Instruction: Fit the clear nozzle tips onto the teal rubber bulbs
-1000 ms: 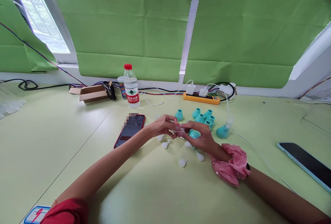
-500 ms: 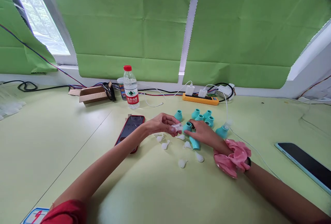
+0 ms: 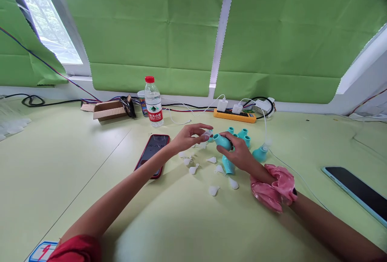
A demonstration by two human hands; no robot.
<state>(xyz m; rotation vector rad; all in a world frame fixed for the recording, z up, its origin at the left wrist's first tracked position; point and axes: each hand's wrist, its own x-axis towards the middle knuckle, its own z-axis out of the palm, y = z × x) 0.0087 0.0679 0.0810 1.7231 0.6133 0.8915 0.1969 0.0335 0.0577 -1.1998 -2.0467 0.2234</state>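
Above a pale green table, two hands bring a small clear tip to a teal bulb.

The right hand (image 3: pixel 238 153) wraps its fingers around the teal bulb (image 3: pixel 223 141), long axis level, mouth pointing left. The left hand (image 3: pixel 190 137) pinches the clear tip (image 3: pixel 207 134) at that mouth. Seemingly mid-insertion; next needs straight alignment and a push. Loose tips (image 3: pixel 213 190) lie below.

Both hands (image 3: pixel 211 141) join clear tip (image 3: pixel 207 134) to teal bulb (image 3: pixel 223 141).
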